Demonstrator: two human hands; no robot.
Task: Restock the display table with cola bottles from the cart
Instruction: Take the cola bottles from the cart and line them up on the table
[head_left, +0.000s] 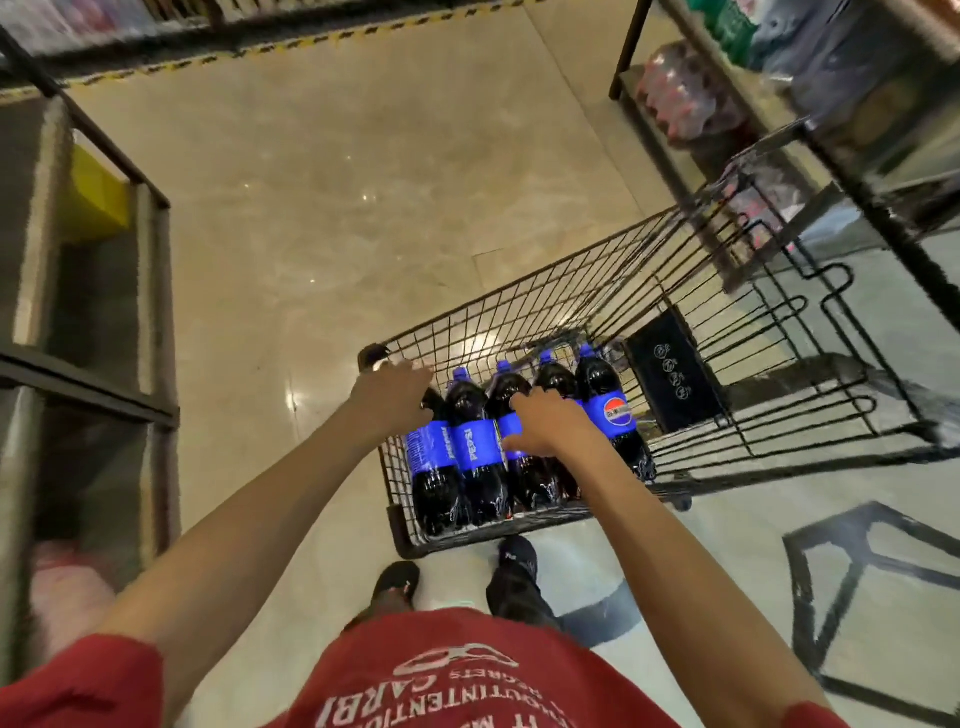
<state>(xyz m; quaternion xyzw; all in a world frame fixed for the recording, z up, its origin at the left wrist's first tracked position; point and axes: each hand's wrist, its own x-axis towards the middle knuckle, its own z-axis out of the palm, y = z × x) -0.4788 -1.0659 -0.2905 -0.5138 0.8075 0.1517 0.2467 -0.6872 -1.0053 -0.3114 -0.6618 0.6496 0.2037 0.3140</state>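
A black wire cart (519, 322) stands on the floor in front of me. Several dark cola bottles with blue labels and blue caps lie side by side at its near end. My left hand (395, 389) curls over the neck of the leftmost bottle (431, 467), close to the cart's left rim. My right hand (545, 421) grips the fourth bottle (556, 376) around its shoulder, with the thumb on the label of the third bottle (506, 384). The second bottle (472, 447) and the rightmost bottle (613, 410) lie untouched.
A dark shelving unit (150, 312) stands close on the left. On the right, a metal rack (831, 150) holds wrapped packs of drinks (680, 93). A black metal frame (872, 587) sits at lower right. A black placard (670, 374) leans inside the cart. My feet are just behind the cart.
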